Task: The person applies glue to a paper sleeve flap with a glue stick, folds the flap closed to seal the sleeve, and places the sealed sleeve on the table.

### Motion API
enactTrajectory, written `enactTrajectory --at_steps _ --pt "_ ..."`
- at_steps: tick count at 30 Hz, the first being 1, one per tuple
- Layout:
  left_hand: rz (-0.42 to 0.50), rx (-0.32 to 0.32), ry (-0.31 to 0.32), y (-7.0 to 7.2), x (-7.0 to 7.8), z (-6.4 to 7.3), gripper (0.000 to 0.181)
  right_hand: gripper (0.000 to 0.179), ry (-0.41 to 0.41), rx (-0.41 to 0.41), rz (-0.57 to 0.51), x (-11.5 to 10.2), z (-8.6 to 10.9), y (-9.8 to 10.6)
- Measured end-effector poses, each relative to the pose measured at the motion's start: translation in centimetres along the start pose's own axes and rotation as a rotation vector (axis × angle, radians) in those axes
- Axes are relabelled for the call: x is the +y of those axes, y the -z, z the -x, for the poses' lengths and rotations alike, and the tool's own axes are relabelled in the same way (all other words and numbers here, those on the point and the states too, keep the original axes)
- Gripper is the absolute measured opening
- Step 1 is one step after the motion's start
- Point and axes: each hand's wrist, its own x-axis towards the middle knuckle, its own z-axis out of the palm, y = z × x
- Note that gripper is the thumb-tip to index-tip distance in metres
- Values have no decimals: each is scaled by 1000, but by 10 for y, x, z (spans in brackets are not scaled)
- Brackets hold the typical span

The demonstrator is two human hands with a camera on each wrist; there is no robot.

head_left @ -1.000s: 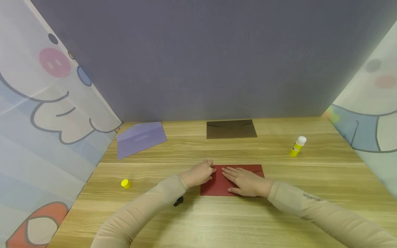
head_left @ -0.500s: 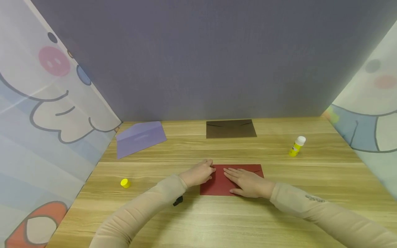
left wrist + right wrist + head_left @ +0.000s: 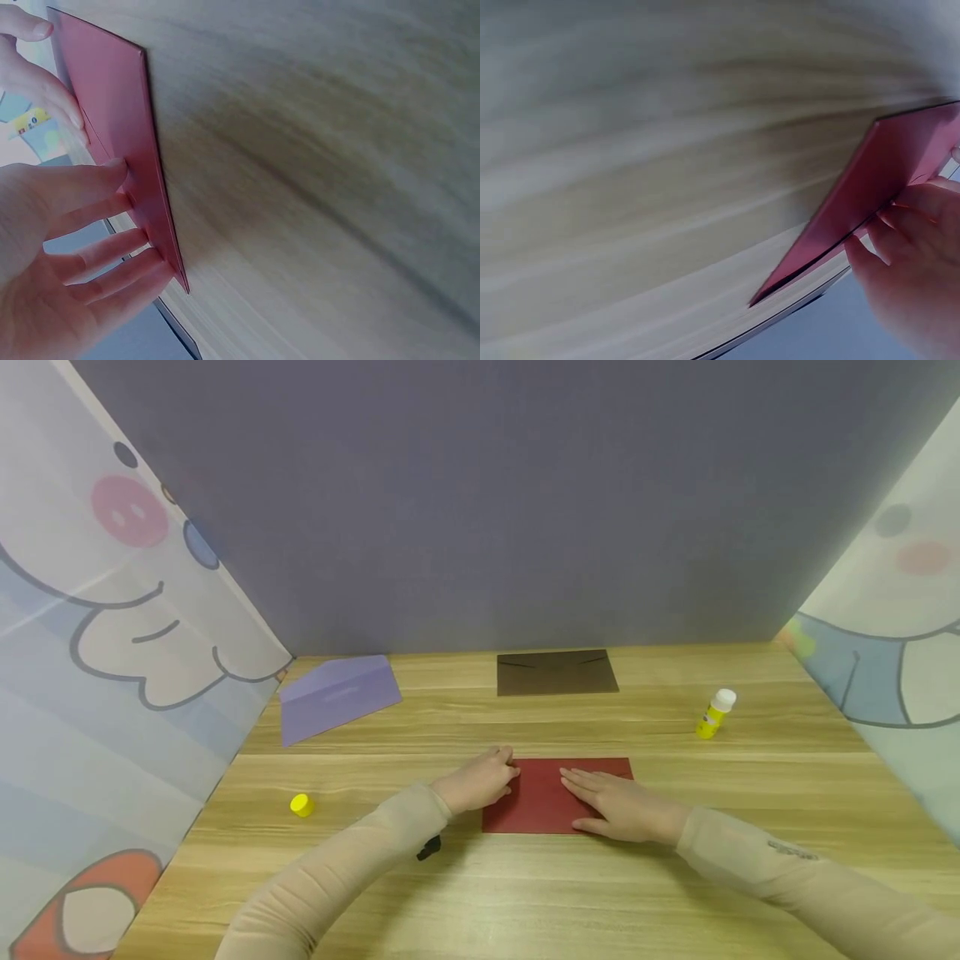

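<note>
A red envelope (image 3: 536, 810) lies flat on the wooden table in the head view, its flap side up. My left hand (image 3: 480, 779) rests its fingertips on the envelope's left end; the left wrist view shows the thumb and extended fingers (image 3: 112, 251) touching the red paper. On the right part, my right hand (image 3: 622, 806) lies with straight fingers pressed on the flap, covering some of it. In the right wrist view those fingers (image 3: 892, 232) touch the envelope (image 3: 862, 187) near its fold line. Neither hand grips anything.
A dark brown envelope (image 3: 557, 673) lies by the grey back panel (image 3: 480, 510). A purple envelope (image 3: 341, 697), flap raised, sits back left. A yellow glue stick (image 3: 716, 714) with a white end stands at right, and a yellow cap (image 3: 302, 805) at left.
My right hand has slid to the right along the envelope, baring more of its middle. The left hand has stayed at the left end.
</note>
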Motion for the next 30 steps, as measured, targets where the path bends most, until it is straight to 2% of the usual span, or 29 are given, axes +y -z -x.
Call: enactTrajectory --at_steps 8,14,24,30 --pt "-28 1 -11 -1 0 1 32 64 -30 -2 -6 11 11 1" --pt "-36 10 -17 -2 0 1 31 65 -24 11 17 16 14 -1" --pt "-17 18 -22 -6 -2 2 32 69 -3 4 18 6 7 2" --pt "-23 29 -24 -4 -1 0 30 69 -10 -35 20 -4 -4 5"
